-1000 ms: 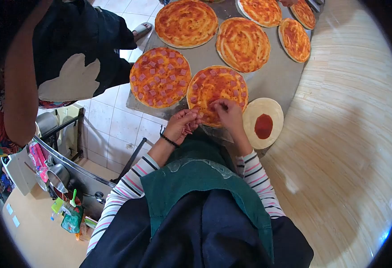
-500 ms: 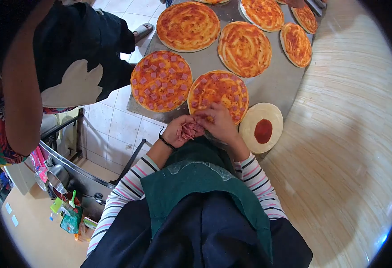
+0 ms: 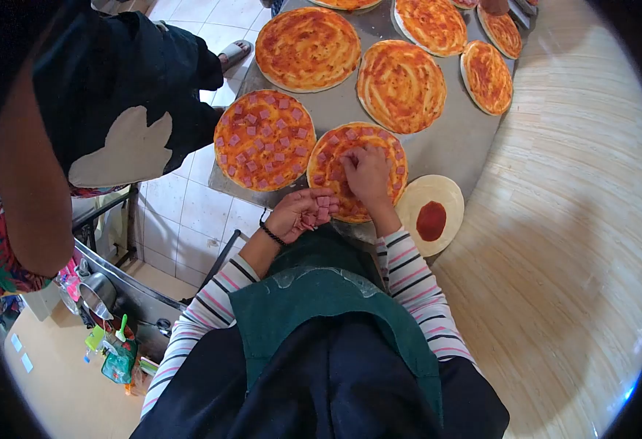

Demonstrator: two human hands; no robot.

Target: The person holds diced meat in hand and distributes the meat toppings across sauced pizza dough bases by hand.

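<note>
Left hand: cupped (image 3: 292, 216) at the near-left rim of the pizza in work, fingers gathered under a small stock of pink squares (image 3: 324, 208).
Right hand: over the same pizza (image 3: 368, 174), fingers bent down toward the sauce – whether a square is pinched there cannot be told.
Pizza in work: at the near edge of the grey worktop (image 3: 464, 139), directly before the wearer; the sauced round (image 3: 328, 152) carries squares mostly around its rim, its middle partly hidden by the right hand.
Reference pizza: just beside it on the left (image 3: 264, 139), squares spread across the whole face.
Dough round: just beside it on the right (image 3: 449, 199), with one red sauce patch (image 3: 431, 222) at its centre.
Spacing advice: match the spread on the reference pizza – single squares, laid flat, similar gaps, middle covered as well as rim.
Handling advice: separate clinging squares before release; hold the stock low and close, so strays land on sauce; avoid dragging fingertips or the sleeve (image 3: 409, 263) through it.
</note>
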